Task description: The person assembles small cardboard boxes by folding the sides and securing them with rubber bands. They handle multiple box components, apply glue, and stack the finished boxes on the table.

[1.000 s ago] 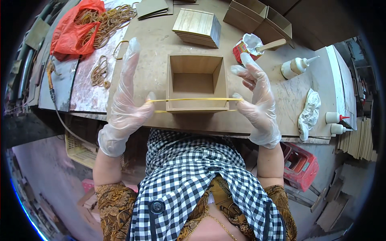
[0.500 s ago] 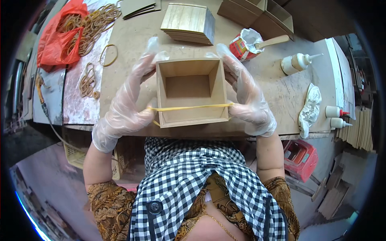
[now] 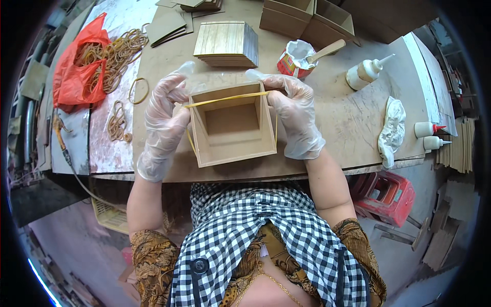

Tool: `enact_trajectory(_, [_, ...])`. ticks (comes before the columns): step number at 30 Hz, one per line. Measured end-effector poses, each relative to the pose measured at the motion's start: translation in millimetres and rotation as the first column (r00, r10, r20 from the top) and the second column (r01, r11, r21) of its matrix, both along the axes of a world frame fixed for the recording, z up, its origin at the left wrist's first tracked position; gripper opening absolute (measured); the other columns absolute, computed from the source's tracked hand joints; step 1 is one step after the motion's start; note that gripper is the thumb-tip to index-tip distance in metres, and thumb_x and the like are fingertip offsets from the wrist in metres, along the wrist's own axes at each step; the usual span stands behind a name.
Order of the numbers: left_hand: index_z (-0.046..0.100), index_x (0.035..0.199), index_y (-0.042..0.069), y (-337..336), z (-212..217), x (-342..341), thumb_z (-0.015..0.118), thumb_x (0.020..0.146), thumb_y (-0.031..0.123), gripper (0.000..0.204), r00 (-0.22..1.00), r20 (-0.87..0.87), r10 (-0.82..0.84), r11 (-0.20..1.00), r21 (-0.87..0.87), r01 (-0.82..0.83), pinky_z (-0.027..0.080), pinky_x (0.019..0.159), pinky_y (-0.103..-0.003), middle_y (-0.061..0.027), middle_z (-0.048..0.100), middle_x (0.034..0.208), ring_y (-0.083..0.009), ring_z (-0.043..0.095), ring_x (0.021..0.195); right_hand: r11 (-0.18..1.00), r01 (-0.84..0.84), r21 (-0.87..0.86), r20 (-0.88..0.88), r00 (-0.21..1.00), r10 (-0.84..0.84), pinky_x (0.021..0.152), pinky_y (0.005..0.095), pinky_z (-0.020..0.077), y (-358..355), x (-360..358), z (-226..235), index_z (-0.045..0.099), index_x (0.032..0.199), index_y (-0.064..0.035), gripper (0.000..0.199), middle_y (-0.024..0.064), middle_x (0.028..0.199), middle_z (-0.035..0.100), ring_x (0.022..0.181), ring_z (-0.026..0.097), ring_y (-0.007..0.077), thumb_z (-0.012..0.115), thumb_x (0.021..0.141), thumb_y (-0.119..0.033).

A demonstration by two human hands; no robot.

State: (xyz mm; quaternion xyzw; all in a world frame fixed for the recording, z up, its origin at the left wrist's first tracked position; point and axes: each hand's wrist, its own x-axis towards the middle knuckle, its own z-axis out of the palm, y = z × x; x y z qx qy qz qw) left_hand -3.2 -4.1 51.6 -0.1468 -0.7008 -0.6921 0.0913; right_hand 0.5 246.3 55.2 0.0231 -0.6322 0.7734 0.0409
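An open-topped brown fibreboard box (image 3: 235, 153) sits in front of me at the table's near side, slightly tilted. A yellow rubber band (image 3: 225, 99) stretches across its open top near the far wall and runs down along both sides. My left hand (image 3: 164, 120), in a clear plastic glove, pinches the band at the box's far left corner. At the far right corner my right hand (image 3: 295, 110), gloved likewise, grips the other end of the band. Both hands are against the box's sides; some fingertips are hidden behind them.
Beyond the box stand a stack of thin wooden panels (image 3: 221, 42) and a paste tub (image 3: 294, 62) with a wooden-handled tool (image 3: 327, 51). A glue bottle (image 3: 364, 73) and white cloth (image 3: 392, 130) lie right. Left are loose rubber bands (image 3: 121, 61) and a red bag (image 3: 76, 87).
The stretched rubber band has moved from the box's near side to its far side, with both hands shifting along. The box has turned slightly and its near edge tilts.
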Motion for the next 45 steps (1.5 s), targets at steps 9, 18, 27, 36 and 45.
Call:
enact_trajectory(9, [0.065,0.098,-0.001,0,0,-10,0.051,0.078,-0.013,0.027,0.986,0.133,-0.096,0.985,0.157,0.075,0.051,0.086,-0.025,-0.0042,0.067,0.097,-0.0102,0.062,0.090,0.986,0.141,-0.085,0.051,0.989,-0.137,0.058,0.0220,0.0473,-15,-14,-8,0.069,0.083,0.0009,0.016,0.0013,0.077,0.068,0.066,0.057,0.0034,0.055,0.082,0.006])
enact_trajectory(18, [0.066,0.087,0.000,4,-11,-20,0.053,0.080,-0.012,0.019,0.970,0.227,-0.083,0.979,0.201,0.037,0.054,0.079,-0.026,-0.0069,0.070,0.091,-0.0123,0.065,0.084,0.975,0.190,-0.111,0.014,0.982,-0.190,0.055,0.0223,0.0439,-24,-16,-3,0.067,0.076,0.0000,0.020,-0.0004,0.070,0.065,0.061,0.054,0.0034,0.049,0.080,0.007])
enact_trajectory(27, [0.066,0.107,0.002,2,-20,-7,0.070,0.086,0.006,0.022,0.903,0.269,-0.334,0.850,0.500,0.166,0.057,0.087,-0.035,-0.0117,0.070,0.110,-0.0190,0.068,0.097,0.995,0.047,-0.087,0.128,0.991,-0.036,0.075,0.0287,0.0561,-14,-6,-3,0.066,0.095,-0.0002,0.025,0.0057,0.093,0.068,0.081,0.064,0.0116,0.049,0.079,0.007])
enact_trajectory(36, [0.058,0.133,0.003,6,1,23,0.066,0.091,0.011,0.043,0.835,0.445,-0.322,0.851,0.523,0.050,0.038,0.112,-0.036,-0.0109,0.061,0.134,-0.0169,0.057,0.122,0.823,-0.217,-0.525,0.089,0.948,0.307,0.095,0.0334,0.0536,-3,1,-13,0.063,0.119,0.0022,0.035,0.0128,0.120,0.066,0.106,0.065,0.0172,0.053,0.085,0.003])
enact_trajectory(45, [0.015,0.158,0.009,22,-29,33,0.067,0.093,0.031,0.086,0.997,0.040,0.073,0.988,0.133,-0.077,0.007,0.121,-0.042,-0.0113,0.016,0.164,-0.0271,0.013,0.151,0.722,-0.152,-0.675,0.103,0.950,0.296,0.112,0.0385,0.0394,-16,11,-5,0.046,0.141,0.0010,0.049,0.0120,0.142,0.053,0.130,0.051,0.0240,0.056,0.098,-0.020])
